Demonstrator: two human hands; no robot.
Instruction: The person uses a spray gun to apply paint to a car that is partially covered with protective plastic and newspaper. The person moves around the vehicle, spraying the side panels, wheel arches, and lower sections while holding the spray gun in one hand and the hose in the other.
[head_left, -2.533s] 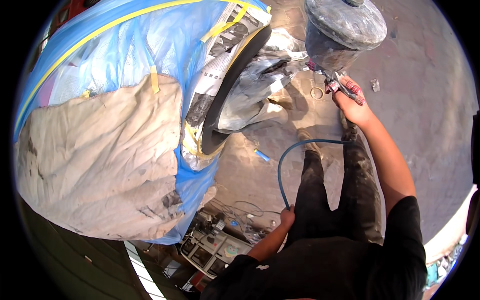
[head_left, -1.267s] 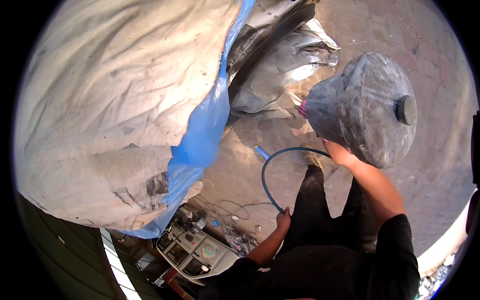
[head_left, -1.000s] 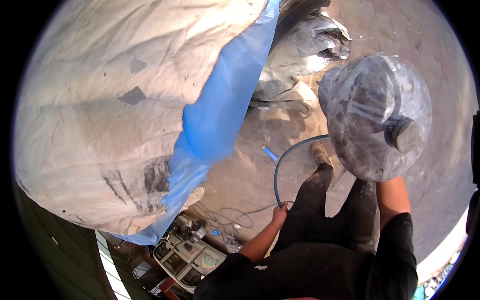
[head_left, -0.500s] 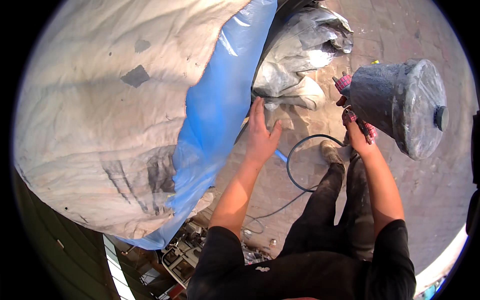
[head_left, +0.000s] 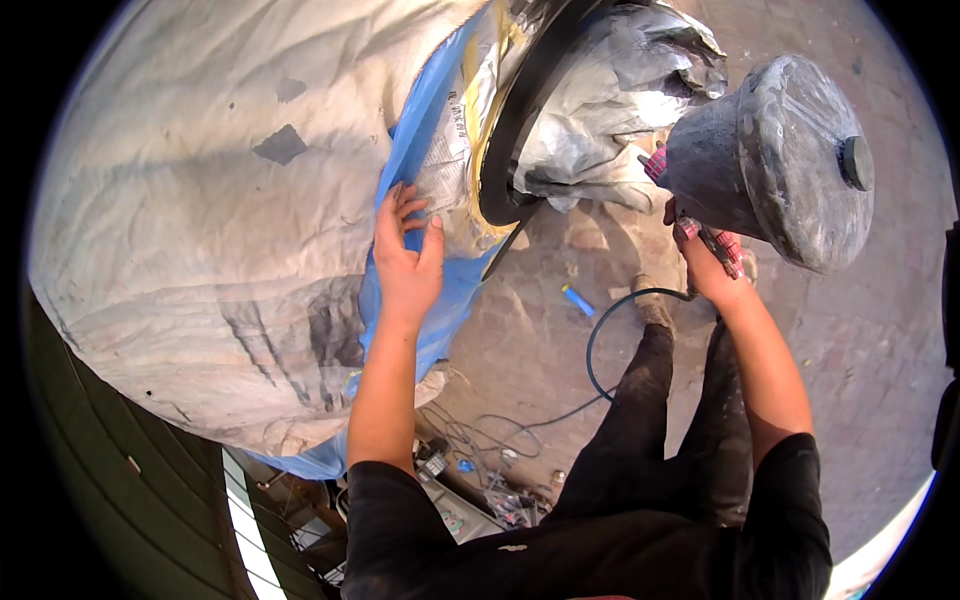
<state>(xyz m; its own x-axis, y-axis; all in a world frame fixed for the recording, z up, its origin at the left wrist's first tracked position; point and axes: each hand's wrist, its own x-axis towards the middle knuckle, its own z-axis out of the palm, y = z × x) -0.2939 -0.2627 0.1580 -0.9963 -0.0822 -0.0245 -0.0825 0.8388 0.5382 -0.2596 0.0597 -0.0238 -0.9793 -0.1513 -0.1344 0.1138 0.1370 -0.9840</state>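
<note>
My left hand [head_left: 408, 262] is at the edge of a blue plastic sheet [head_left: 450, 295]. Its fingers are slightly bent and its thumb stands apart; no grip on the sheet shows. The sheet is drawn back there, baring printed masking paper [head_left: 445, 165], yellowish masking [head_left: 492, 75] and a curved black part [head_left: 502, 170]. My right hand [head_left: 708, 265] is closed around a spray gun [head_left: 722, 248] with a red checkered wrap. A big grey paint cup [head_left: 715, 160] with a plastic-covered lid sits on the gun, tilted to the right. A dark hose [head_left: 592, 345] loops down from its handle.
A stained pale cloth [head_left: 210, 220] covers a large bulky shape at left. Crumpled silvery sheeting [head_left: 590, 120] bulges beyond the black part. On the paved floor [head_left: 560, 385] lie a small blue tube [head_left: 577, 300] and tangled cables. Clutter [head_left: 510, 500] sits near my body.
My left hand has moved left onto the blue sheet, whose edge is now folded back, exposing paper and the black part. The spray gun and cup have shifted slightly up and left in view.
</note>
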